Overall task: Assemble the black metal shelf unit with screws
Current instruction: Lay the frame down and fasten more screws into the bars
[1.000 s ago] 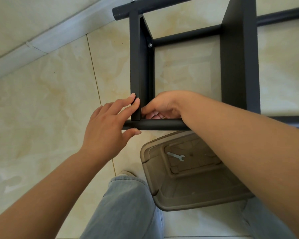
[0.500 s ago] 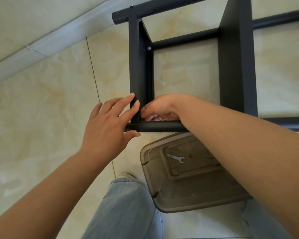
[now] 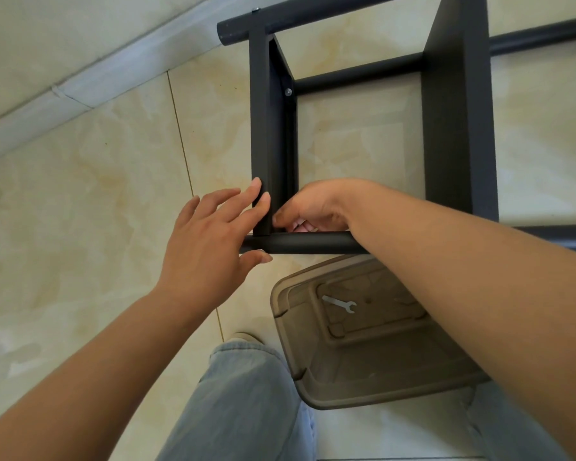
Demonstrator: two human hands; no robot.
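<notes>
- Nearest: jeans-clad leg (image 3: pixel 246 400); brown plastic bin (image 3: pixel 373 371) on the floor, wrench (image 3: pixel 340 303) inside.
- Left hand (image 3: pixel 210 247): fingers straight, fingertips against the frame's upright bar (image 3: pixel 261 128), thumb under the round tube (image 3: pixel 313 242).
- Right hand (image 3: pixel 313 207): fingers curled inside that corner; what they hold is hidden.
- Black shelf frame (image 3: pixel 459 128) lies on the tiled floor (image 3: pixel 80 194); screw (image 3: pixel 288 92) at the far joint.

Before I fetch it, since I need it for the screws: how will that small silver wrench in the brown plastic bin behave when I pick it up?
The small silver wrench looks thin and metallic, so probably stiff and light. It lies flat on the bottom of the brown plastic bin, so it may slide and be hard to pinch; it is unlikely to roll.
</notes>
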